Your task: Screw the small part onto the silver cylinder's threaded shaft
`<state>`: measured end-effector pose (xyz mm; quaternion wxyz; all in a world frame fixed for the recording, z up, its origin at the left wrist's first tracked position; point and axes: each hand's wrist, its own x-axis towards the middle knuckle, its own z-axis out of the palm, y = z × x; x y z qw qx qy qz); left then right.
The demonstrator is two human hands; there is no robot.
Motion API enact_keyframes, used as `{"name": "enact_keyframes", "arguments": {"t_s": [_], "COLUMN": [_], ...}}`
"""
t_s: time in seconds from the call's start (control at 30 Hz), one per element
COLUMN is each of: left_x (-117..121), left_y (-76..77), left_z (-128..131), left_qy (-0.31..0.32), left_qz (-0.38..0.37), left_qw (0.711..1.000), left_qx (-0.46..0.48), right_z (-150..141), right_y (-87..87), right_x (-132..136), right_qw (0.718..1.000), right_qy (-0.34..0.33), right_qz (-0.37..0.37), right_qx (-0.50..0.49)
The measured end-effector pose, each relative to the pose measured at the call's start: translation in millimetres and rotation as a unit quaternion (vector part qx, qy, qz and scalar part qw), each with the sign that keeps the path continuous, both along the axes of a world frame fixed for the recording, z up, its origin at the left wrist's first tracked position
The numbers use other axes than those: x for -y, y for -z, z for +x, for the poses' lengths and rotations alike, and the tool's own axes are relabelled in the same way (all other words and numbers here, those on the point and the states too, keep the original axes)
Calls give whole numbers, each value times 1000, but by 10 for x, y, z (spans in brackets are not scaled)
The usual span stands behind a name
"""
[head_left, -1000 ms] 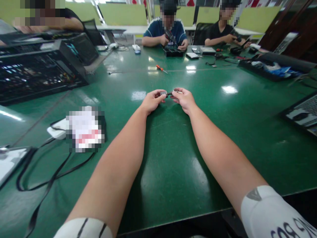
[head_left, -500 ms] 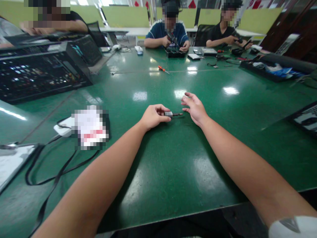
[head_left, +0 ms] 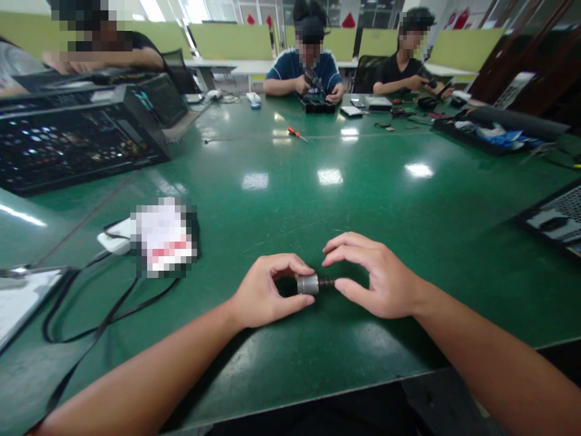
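Note:
My left hand (head_left: 267, 293) grips a short silver metal cylinder (head_left: 308, 284) between its thumb and fingers, just above or on the green table. From the cylinder's right end a thin dark shaft (head_left: 325, 282) with spiral ridges points toward my right hand (head_left: 379, 278). That hand is curved, its thumb and fingers spread wide apart. The thumb tip lies at the shaft's free end; whether it touches cannot be made out. The cylinder's left end is partly hidden inside my left palm.
A blurred white-and-red card (head_left: 166, 233) with a black strap lies left. Beyond it stands a black computer case (head_left: 82, 133). An orange screwdriver (head_left: 295, 132) lies farther back. At right is a black perforated panel (head_left: 556, 215). Several people work across the green table (head_left: 272, 212).
Both hands have come nearer to me, with the metal cylinder still in my left hand. My right hand has turned and curled, its thumb now close to the shaft's end.

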<state>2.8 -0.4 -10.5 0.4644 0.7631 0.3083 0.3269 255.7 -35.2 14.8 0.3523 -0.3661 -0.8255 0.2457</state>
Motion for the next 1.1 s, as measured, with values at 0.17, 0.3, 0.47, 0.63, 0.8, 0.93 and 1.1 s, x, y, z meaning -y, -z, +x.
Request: {"name": "enact_keyframes", "arguments": {"t_s": [0.17,0.3,0.47,0.63,0.8,0.93,1.1], "left_x": [-78,-71,-42,-44,-58,-52,-47], "left_y": [9,-5,-22,-21,-13,-15,-13], "left_z": [-100,-110,-66,-72,-75,-70,-74], "left_qy": [-20,-4,41,43,44,50,47], "left_qz": [48,72,90,110,123,120,106], "left_qw": [999,997,994,992,991,991,992], "left_qx": [-17,-26,-42,-36,-31,-32,-42], "right_z": [-41,-80,-94,-93,-86,-75,-75], "right_y": [114,204,213,165,173,185,202], "right_x": [-42,-79,-77,-53,-57,-64,-66], "right_qw": [1000,999,997,997,997,998,997], "right_qy": [7,1,-27,-32,-24,-26,-32], "right_qz": [-6,-46,-68,-65,-64,-63,-63], "right_qx": [20,16,23,20,21,18,16]}}
